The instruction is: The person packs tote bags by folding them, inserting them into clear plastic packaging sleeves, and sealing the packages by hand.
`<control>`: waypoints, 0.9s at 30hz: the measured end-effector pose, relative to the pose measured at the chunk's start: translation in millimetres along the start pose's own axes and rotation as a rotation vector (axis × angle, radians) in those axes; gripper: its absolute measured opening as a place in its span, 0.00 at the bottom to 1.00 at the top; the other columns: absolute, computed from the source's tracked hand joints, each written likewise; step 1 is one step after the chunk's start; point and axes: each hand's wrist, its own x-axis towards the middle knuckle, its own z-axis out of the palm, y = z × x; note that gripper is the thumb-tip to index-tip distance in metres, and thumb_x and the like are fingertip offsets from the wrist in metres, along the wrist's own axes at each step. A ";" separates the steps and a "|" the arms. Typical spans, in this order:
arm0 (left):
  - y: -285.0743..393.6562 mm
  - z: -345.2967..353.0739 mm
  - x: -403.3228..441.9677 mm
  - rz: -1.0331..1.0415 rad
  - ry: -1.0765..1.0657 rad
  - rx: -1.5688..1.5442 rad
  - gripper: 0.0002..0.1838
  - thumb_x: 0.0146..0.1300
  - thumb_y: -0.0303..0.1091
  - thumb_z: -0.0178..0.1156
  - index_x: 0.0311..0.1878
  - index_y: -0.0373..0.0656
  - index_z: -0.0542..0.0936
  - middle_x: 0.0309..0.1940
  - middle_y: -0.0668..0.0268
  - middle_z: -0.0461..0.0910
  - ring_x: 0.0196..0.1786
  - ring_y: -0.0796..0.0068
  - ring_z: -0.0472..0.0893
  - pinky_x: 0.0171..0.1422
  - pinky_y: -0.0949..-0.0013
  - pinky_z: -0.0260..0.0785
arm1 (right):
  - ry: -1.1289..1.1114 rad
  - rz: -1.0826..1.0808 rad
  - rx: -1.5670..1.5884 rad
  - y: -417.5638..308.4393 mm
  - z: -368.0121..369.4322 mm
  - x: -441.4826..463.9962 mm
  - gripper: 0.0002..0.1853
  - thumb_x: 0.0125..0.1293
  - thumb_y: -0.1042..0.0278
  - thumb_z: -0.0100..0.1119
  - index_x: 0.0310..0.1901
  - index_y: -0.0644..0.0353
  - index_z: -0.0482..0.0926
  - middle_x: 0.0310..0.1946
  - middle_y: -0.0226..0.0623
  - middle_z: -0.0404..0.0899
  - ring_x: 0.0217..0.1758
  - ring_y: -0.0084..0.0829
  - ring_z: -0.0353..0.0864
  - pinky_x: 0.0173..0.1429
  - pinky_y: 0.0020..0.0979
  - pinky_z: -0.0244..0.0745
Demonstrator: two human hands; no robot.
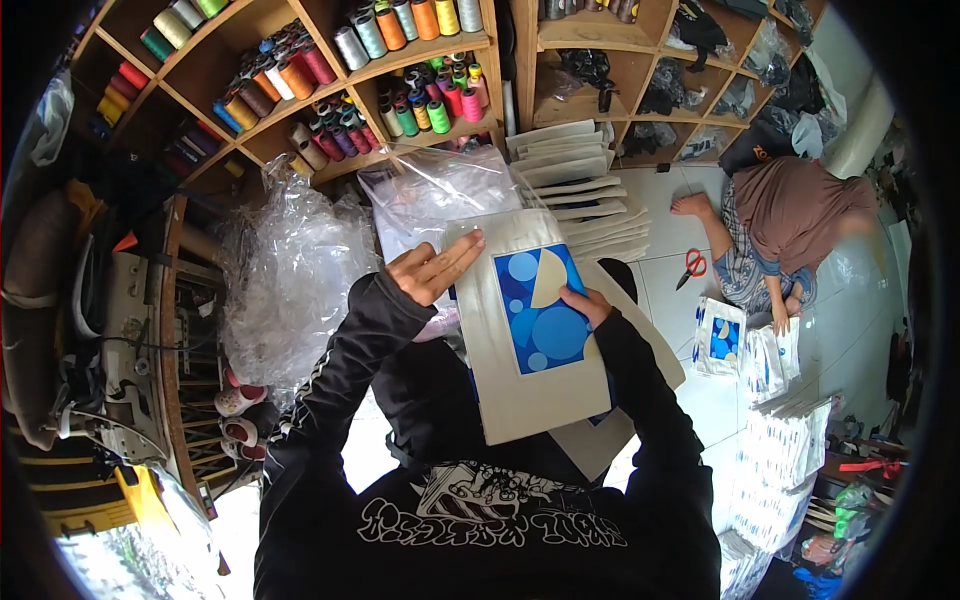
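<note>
A cream fabric piece with a blue panel of circles lies over my lap, tilted slightly. My right hand grips its right edge, the thumb on top of the blue panel and the other fingers hidden beneath. At the upper left corner, my left hand rests with its fingers stretched out, the tips touching the cream surface. More cream pieces show underneath and to the right. Beyond them stands a stack of folded cream pieces.
Clear plastic bags bulge at the left, near a sewing machine. Thread shelves line the back. On the right, a co-worker sits on the floor by red-handled scissors, printed pieces and bundled stacks.
</note>
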 end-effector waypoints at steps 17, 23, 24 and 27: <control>21.6 13.4 -24.7 0.082 0.157 -0.064 0.23 0.36 0.18 0.55 0.41 0.42 0.80 0.41 0.64 0.76 0.27 0.78 0.69 0.31 0.79 0.67 | -0.114 0.045 0.241 31.5 -24.0 10.5 0.27 0.62 0.51 0.52 0.55 0.66 0.68 0.49 0.37 0.74 0.49 0.27 0.75 0.54 0.24 0.69; 38.3 43.1 -34.9 -0.601 0.660 -0.422 0.13 0.44 0.16 0.59 0.35 0.39 0.78 0.42 0.57 0.71 0.26 0.73 0.74 0.30 0.76 0.69 | -0.124 0.012 0.289 31.7 -24.3 2.3 0.26 0.63 0.54 0.50 0.57 0.65 0.67 0.50 0.37 0.74 0.51 0.27 0.74 0.56 0.24 0.67; 39.9 55.6 -40.8 -0.709 0.711 -0.515 0.14 0.43 0.17 0.60 0.37 0.39 0.76 0.43 0.57 0.69 0.32 0.70 0.75 0.36 0.74 0.69 | -0.132 -0.007 0.265 28.2 -21.9 -0.9 0.26 0.64 0.54 0.50 0.57 0.65 0.66 0.51 0.37 0.73 0.52 0.27 0.73 0.56 0.24 0.66; 41.8 30.0 -24.3 -0.671 0.532 -0.127 0.19 0.42 0.16 0.61 0.40 0.39 0.72 0.45 0.57 0.68 0.39 0.67 0.74 0.44 0.68 0.68 | -0.141 -0.038 0.226 26.4 -21.3 -2.4 0.26 0.64 0.54 0.49 0.58 0.64 0.65 0.53 0.37 0.71 0.54 0.27 0.71 0.58 0.25 0.65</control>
